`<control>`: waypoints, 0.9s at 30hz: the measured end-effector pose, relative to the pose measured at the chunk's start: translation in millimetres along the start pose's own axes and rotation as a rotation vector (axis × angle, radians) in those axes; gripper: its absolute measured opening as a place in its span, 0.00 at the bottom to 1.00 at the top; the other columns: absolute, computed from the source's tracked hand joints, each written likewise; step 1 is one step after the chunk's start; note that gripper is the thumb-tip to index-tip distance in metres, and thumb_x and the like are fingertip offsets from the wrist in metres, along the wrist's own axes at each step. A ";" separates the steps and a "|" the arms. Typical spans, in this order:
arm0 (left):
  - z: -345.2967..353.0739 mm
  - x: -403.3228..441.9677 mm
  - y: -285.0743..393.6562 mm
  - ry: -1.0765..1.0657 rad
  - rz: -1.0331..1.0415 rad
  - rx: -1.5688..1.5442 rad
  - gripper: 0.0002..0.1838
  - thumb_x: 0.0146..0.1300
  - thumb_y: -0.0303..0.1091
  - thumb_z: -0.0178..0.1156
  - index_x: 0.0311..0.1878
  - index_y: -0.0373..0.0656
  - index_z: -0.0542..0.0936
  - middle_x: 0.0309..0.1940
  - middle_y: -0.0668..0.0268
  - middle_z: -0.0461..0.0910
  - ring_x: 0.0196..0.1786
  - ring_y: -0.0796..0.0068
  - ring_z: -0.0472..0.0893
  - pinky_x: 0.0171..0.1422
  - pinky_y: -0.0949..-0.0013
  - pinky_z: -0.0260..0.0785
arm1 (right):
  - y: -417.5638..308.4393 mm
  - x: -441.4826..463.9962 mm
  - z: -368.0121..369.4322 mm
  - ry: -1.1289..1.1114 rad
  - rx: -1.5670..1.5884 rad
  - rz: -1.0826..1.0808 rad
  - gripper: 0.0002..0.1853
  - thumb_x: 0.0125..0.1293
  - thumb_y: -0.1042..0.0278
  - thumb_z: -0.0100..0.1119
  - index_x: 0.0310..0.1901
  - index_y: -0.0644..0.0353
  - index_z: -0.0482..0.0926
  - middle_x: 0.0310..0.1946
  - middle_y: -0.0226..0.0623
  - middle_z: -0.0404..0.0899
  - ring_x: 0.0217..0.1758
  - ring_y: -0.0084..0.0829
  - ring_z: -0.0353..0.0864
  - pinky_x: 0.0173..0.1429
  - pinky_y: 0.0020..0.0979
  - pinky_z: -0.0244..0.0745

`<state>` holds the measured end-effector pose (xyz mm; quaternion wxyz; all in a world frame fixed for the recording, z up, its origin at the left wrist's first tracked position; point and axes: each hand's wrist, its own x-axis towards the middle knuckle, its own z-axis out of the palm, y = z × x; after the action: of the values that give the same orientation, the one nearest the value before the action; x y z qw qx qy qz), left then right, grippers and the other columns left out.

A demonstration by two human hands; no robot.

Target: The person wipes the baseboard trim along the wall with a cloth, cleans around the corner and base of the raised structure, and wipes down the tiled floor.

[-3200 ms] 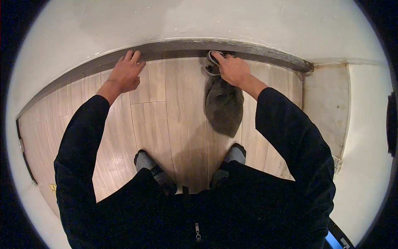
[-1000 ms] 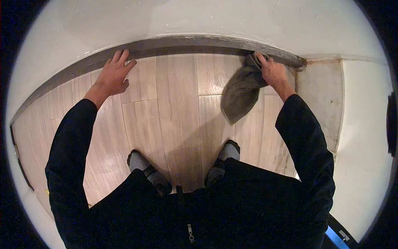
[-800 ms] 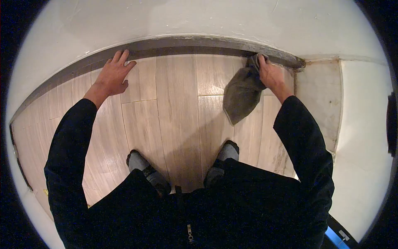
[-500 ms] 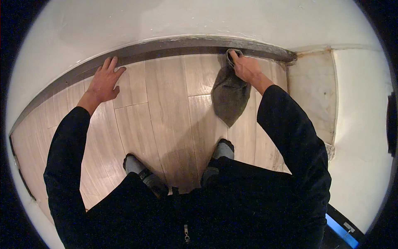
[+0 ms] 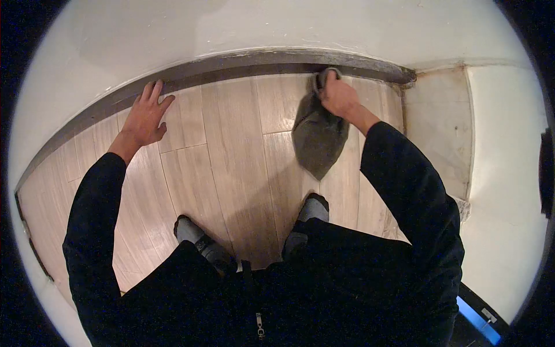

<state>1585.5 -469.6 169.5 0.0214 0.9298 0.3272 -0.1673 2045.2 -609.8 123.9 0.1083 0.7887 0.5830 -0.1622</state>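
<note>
Both arms reach forward, the left hand (image 5: 144,120) loosely spread and holding nothing, the right hand (image 5: 340,97) closed on the bunched end of a grey cloth (image 5: 319,141) beside the baseboard (image 5: 243,66). The cloth trails back from the right hand, well apart from the left, its long axis running toward the feet (image 5: 312,209) and its loose end tapering to a point.

Cloth (image 5: 319,141) before right foot (image 5: 314,209); baseboard (image 5: 231,67) beyond.
</note>
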 end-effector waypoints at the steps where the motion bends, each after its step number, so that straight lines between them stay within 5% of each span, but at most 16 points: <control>1: 0.0 -0.2 0.4 -0.006 -0.005 -0.003 0.40 0.48 0.33 0.68 0.69 0.45 0.71 0.75 0.42 0.54 0.78 0.41 0.54 0.75 0.44 0.62 | -12.5 -0.7 -2.4 -0.036 -0.008 -0.083 0.29 0.64 0.64 0.56 0.63 0.67 0.60 0.42 0.60 0.84 0.44 0.59 0.86 0.49 0.56 0.80; 4: 2.8 -1.7 1.7 -0.007 -0.014 0.005 0.40 0.48 0.34 0.68 0.69 0.45 0.71 0.76 0.42 0.52 0.79 0.40 0.52 0.75 0.43 0.62 | -52.4 2.9 -5.1 -0.148 -0.047 -0.314 0.34 0.67 0.64 0.54 0.71 0.64 0.54 0.40 0.58 0.84 0.43 0.58 0.85 0.48 0.54 0.80; 9: 0.6 -3.1 5.6 -0.040 -0.034 0.007 0.38 0.49 0.35 0.68 0.68 0.45 0.71 0.78 0.42 0.49 0.80 0.40 0.50 0.75 0.41 0.61 | -84.4 9.8 -11.4 -0.062 -0.178 -0.530 0.32 0.66 0.64 0.54 0.72 0.55 0.60 0.40 0.53 0.86 0.42 0.52 0.87 0.45 0.50 0.81; 13: 8.6 -4.2 1.7 0.002 -0.011 -0.016 0.38 0.48 0.34 0.68 0.67 0.44 0.72 0.78 0.42 0.48 0.80 0.40 0.49 0.75 0.39 0.60 | -59.6 8.9 -9.9 -0.109 -0.114 -0.318 0.30 0.66 0.62 0.53 0.70 0.47 0.64 0.41 0.51 0.86 0.45 0.52 0.87 0.47 0.51 0.81; 22: 2.2 -4.9 1.8 -0.075 -0.031 0.009 0.40 0.48 0.36 0.70 0.69 0.47 0.72 0.80 0.42 0.44 0.81 0.39 0.47 0.78 0.42 0.56 | 17.7 -4.0 -4.8 -0.040 -0.050 0.061 0.34 0.64 0.63 0.55 0.72 0.48 0.59 0.44 0.54 0.84 0.47 0.56 0.85 0.50 0.55 0.80; 27: 3.4 -7.4 -0.8 -0.064 -0.017 -0.020 0.40 0.47 0.35 0.70 0.68 0.45 0.72 0.80 0.42 0.43 0.81 0.38 0.46 0.79 0.43 0.56 | -24.1 -31.6 -17.2 0.145 -0.058 -0.273 0.33 0.64 0.69 0.54 0.72 0.48 0.60 0.46 0.52 0.81 0.45 0.54 0.85 0.44 0.53 0.81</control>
<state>1578.6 -473.9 168.8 0.0395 0.9209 0.3359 -0.1939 2015.9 -624.5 152.3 0.0656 0.7083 0.6955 -0.1009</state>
